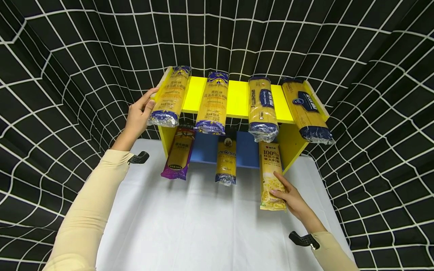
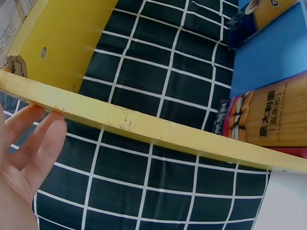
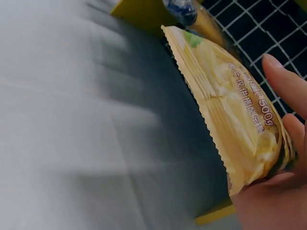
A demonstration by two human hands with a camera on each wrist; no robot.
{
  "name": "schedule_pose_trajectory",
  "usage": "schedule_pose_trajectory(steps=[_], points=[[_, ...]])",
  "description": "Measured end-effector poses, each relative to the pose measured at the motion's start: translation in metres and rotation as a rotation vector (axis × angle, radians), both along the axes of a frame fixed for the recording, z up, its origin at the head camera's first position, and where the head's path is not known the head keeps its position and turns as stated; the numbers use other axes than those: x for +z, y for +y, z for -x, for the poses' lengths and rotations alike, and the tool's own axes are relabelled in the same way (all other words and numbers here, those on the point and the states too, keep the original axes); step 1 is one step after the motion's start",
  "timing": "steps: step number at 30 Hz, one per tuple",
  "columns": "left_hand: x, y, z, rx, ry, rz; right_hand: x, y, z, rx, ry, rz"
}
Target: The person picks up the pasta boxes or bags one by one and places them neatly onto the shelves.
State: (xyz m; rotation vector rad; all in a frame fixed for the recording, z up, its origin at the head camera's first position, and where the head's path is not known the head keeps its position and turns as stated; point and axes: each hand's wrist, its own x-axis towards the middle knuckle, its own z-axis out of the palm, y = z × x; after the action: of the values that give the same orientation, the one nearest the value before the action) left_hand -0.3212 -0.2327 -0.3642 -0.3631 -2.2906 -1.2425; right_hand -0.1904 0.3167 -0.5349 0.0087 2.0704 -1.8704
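Observation:
My right hand (image 1: 294,200) grips the lower part of a yellow pasta packet (image 1: 271,158), with fingertips on its front. This packet juts out from the right of the lower blue shelf; its crimped end (image 3: 211,115) shows in the right wrist view. My left hand (image 1: 137,114) touches the outer side of the yellow rack's left panel (image 2: 129,117), fingers fairly straight. Close to the left hand on the top shelf lies a blue-ended spaghetti packet (image 1: 172,94). Below it, a purple-ended pasta packet (image 1: 179,150) lies on the lower shelf.
More spaghetti packets (image 1: 213,99) (image 1: 262,105) (image 1: 305,107) lie along the yellow top shelf (image 1: 238,96), ends overhanging its front edge. An ankara packet (image 1: 226,160) sits mid-way on the blue shelf (image 1: 205,146). A white cloth (image 1: 203,226) covers the table; black gridded curtain (image 1: 217,34) surrounds it.

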Motion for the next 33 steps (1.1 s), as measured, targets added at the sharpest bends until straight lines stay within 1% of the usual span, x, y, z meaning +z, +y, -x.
schedule_pose_trajectory(steps=[3,5,8,11,18,27,33], points=[[0.000,0.000,0.000,-0.003,0.000,-0.006,-0.001,0.001,-0.006,0.023,0.012,0.035],[0.000,-0.001,0.000,-0.006,-0.001,-0.011,-0.001,0.001,-0.010,0.036,0.021,0.036],[0.000,-0.001,0.000,-0.004,0.003,-0.014,-0.002,0.001,-0.013,0.037,0.046,0.009],[0.000,-0.002,0.001,0.000,0.006,-0.009,-0.003,-0.001,-0.014,0.011,0.075,-0.032],[0.000,0.000,-0.001,0.008,-0.006,0.001,-0.004,-0.006,-0.015,-0.064,0.117,-0.180],[0.000,0.000,-0.001,0.009,-0.010,0.007,-0.009,-0.007,-0.012,-0.122,0.110,-0.239],[0.001,0.000,-0.001,0.000,-0.003,0.004,-0.010,-0.007,-0.009,-0.147,0.137,-0.324]])
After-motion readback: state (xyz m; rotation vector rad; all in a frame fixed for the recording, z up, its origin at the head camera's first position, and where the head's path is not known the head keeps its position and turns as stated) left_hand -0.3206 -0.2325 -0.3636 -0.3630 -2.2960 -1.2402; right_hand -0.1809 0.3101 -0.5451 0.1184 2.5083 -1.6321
